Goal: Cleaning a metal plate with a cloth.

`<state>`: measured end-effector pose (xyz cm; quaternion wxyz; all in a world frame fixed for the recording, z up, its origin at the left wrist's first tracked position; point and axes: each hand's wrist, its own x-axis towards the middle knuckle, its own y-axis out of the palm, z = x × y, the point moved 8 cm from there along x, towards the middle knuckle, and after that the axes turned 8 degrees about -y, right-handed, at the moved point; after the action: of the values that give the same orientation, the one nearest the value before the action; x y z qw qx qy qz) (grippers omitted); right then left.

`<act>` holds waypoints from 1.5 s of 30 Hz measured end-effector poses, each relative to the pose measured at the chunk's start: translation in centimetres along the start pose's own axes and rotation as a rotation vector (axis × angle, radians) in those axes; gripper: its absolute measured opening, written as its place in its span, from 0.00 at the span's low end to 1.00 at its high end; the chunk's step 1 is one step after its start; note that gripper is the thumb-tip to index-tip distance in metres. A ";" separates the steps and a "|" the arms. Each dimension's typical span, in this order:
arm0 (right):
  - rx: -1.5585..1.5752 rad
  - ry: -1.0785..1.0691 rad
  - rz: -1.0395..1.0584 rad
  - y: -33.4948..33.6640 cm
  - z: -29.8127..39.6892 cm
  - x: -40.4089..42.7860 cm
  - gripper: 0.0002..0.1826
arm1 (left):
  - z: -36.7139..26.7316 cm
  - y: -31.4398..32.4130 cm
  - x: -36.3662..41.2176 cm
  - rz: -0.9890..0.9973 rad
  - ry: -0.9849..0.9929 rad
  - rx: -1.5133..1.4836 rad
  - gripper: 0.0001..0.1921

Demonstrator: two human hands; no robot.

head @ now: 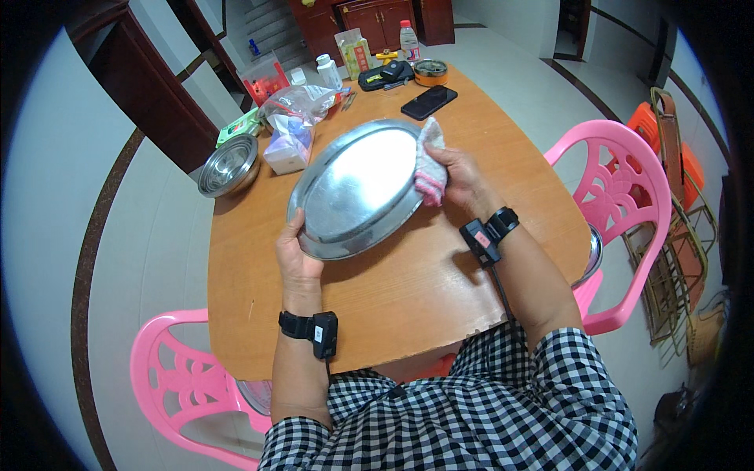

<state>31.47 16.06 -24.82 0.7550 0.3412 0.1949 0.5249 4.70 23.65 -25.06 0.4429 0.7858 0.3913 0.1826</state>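
Note:
A round stainless steel basin or tray [359, 176] is held tilted above the wooden table [253, 294], its shiny flat face towards me. My left hand [299, 253] grips its lower left rim, thumb on the edge. At the right rim, my right hand [459, 176] holds a white cloth with a pink border [431, 168] against the metal; its fingers are partly hidden behind the cloth. Both wrists wear black strapped devices. Left of the basin, several nested steel bowls [230, 165] stand at the table's edge.
A tissue pack [288, 147], plastic bag [303, 105], white bottle [328, 72], black phone [429, 102], round orange tin [431, 73] and water bottle [409, 41] lie or stand towards the far side. Pink plastic chairs flank the table at right [657, 194] and lower left [144, 365].

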 end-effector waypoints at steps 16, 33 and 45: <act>-0.244 0.322 0.337 7.4 -7.0 -5.0 0.24 | 3.6 2.3 0.6 0.031 -0.011 0.075 0.26; -0.712 0.227 0.130 4.5 -1.6 -3.7 0.19 | 2.9 2.4 -0.1 -0.032 -0.028 0.151 0.26; -0.418 -0.127 -0.143 -0.9 2.2 -0.6 0.10 | 3.3 3.0 -0.4 0.004 -0.027 0.268 0.27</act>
<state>33.27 14.62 -23.93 0.8554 0.1952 0.0577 0.4764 7.91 20.58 -24.29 0.3390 0.8410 0.4046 0.1188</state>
